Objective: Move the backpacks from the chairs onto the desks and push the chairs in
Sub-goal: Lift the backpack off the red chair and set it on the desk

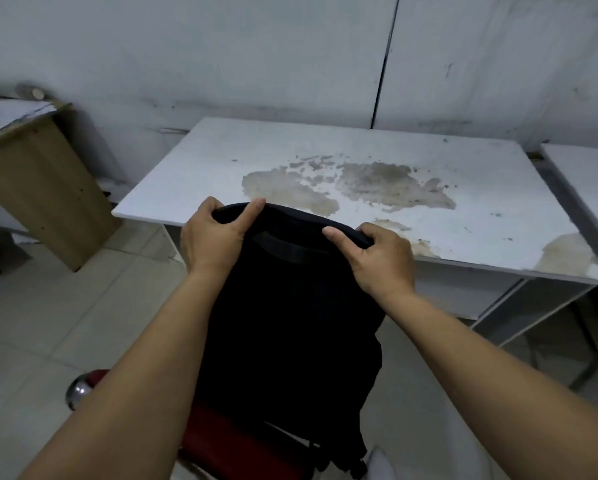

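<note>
A black backpack (290,317) stands upright in front of me, its lower part over the red seat of a chair (228,441). My left hand (214,237) grips the backpack's top edge at its left corner, thumb on the near side. My right hand (380,258) grips the top edge at the right corner. The backpack's top reaches the near edge of a white desk (325,154) with worn, stained patches. I cannot tell whether the backpack's bottom rests on the seat.
A second white desk (588,171) adjoins at the right edge. A brown wooden desk (37,181) with papers stands at the left. A chrome chair part (79,389) shows at lower left. Tiled floor lies around; a grey wall stands behind the desks.
</note>
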